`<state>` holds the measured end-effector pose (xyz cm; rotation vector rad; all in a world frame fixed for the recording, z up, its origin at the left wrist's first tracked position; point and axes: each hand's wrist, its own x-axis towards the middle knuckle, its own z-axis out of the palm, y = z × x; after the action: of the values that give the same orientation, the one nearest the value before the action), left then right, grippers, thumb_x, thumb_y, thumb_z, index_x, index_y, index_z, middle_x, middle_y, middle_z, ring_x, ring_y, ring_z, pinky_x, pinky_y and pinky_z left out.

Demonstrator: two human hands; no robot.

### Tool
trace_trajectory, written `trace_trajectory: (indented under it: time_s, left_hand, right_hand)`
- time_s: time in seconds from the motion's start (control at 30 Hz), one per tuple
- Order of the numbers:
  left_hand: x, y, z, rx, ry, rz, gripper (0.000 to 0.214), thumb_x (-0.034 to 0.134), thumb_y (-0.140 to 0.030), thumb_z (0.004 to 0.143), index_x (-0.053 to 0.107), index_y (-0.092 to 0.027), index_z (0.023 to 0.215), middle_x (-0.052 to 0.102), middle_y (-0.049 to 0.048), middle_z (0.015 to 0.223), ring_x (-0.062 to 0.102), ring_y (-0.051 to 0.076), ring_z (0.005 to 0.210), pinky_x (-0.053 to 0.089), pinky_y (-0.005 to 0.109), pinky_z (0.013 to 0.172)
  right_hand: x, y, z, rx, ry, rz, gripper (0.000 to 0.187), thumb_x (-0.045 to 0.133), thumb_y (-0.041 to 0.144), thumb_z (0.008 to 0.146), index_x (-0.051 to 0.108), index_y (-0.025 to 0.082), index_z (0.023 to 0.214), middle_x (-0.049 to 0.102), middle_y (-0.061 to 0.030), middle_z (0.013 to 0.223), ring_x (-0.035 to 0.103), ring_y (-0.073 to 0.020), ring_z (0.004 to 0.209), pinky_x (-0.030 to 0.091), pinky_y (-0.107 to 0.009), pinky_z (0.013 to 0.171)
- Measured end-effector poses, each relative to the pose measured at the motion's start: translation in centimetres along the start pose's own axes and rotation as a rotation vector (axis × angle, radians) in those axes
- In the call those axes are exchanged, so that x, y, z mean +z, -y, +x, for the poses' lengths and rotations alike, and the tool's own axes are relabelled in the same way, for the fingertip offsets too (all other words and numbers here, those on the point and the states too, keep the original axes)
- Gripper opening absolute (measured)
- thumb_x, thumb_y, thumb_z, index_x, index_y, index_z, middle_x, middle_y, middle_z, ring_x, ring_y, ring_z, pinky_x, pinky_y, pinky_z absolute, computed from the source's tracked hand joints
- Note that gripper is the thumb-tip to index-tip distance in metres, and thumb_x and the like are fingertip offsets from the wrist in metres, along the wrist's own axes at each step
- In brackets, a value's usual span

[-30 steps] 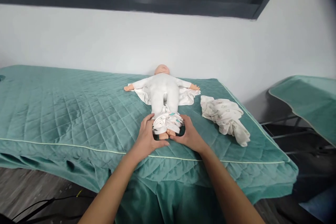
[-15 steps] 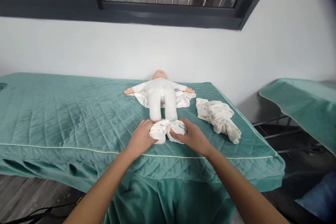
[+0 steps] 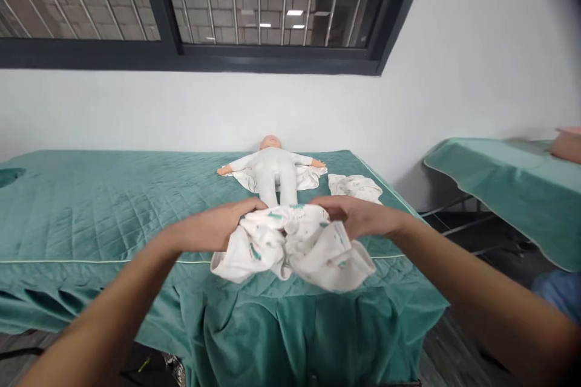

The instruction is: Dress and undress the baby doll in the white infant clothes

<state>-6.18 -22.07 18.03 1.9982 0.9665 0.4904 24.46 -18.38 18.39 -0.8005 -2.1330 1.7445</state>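
Printed garment (image 3: 295, 242): bunched, raised above the bed's (image 3: 113, 211) front edge
Left hand (image 3: 229, 224): pinching one upper side
Right hand (image 3: 361, 216): pinching the other
Two-handed hold: seemingly a lifting step; next calls for an even grip
Doll (image 3: 272, 166): lying beyond, feet hidden

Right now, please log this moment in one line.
left hand: holds printed garment; right hand: holds it too; doll: lies on green bed; crumpled cloth: beside doll
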Motion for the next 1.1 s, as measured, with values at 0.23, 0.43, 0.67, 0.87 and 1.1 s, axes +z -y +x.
trace_trajectory:
  time_s: [0.23, 0.43, 0.67, 0.87, 1.1]
  left_hand:
    - [-4.5, -9.4, -1.2, -0.035, 0.057, 0.499, 0.038, 0.082, -0.048, 0.062, 0.074, -0.029, 0.094, 0.07, 0.0016, 0.082, 0.065, 0.025, 0.071, 0.044, 0.028, 0.059]
    - [-4.8, -14.7, -2.2, 0.124, -0.411, 0.654, 0.014, 0.077, -0.032, 0.073, 0.067, -0.022, 0.078, 0.055, 0.0013, 0.066, 0.057, 0.024, 0.072, 0.037, 0.03, 0.071]
    - [-6.4, -15.3, -3.2, 0.139, -0.674, 0.608, 0.026, 0.076, -0.035, 0.075, 0.059, -0.019, 0.067, 0.047, 0.0008, 0.064, 0.055, 0.023, 0.079, 0.034, 0.03, 0.074]
    - [-7.5, -13.8, -2.7, 0.222, -0.758, 0.731, 0.028, 0.07, -0.04, 0.08, 0.055, -0.019, 0.068, 0.056, 0.0031, 0.073, 0.052, 0.021, 0.076, 0.035, 0.03, 0.071]
    - [-7.8, -14.2, -1.3, 0.152, -0.92, 0.514, 0.024, 0.072, -0.035, 0.076, 0.055, -0.019, 0.071, 0.054, 0.0005, 0.071, 0.048, 0.016, 0.069, 0.038, 0.031, 0.069]
  right_hand:
    - [1.1, 9.4, -1.6, 0.001, -0.022, -0.624, 0.038, 0.088, 0.04, 0.062, 0.078, 0.029, 0.097, 0.075, 0.0013, 0.095, 0.068, -0.0226, 0.085, 0.051, -0.028, 0.069]
    - [3.1, 14.4, -2.3, -0.181, -0.369, -0.723, 0.029, 0.07, 0.05, 0.082, 0.069, 0.021, 0.081, 0.064, 0.0019, 0.077, 0.056, -0.0136, 0.07, 0.041, -0.026, 0.064]
    - [1.6, 16.4, -3.7, -0.334, -0.44, -0.799, 0.032, 0.074, 0.052, 0.076, 0.069, 0.021, 0.07, 0.067, -0.0022, 0.109, 0.061, -0.0217, 0.105, 0.047, -0.036, 0.092]
    - [0.1, 15.4, -3.6, -0.155, -0.531, -0.767, 0.042, 0.068, 0.061, 0.083, 0.061, 0.021, 0.069, 0.06, 0.0006, 0.065, 0.056, -0.0132, 0.063, 0.044, -0.028, 0.06]
    - [2.3, 15.5, -0.5, -0.372, -0.611, -0.232, 0.038, 0.075, 0.053, 0.08, 0.057, 0.019, 0.074, 0.064, -0.0008, 0.078, 0.06, -0.0133, 0.076, 0.051, -0.032, 0.077]
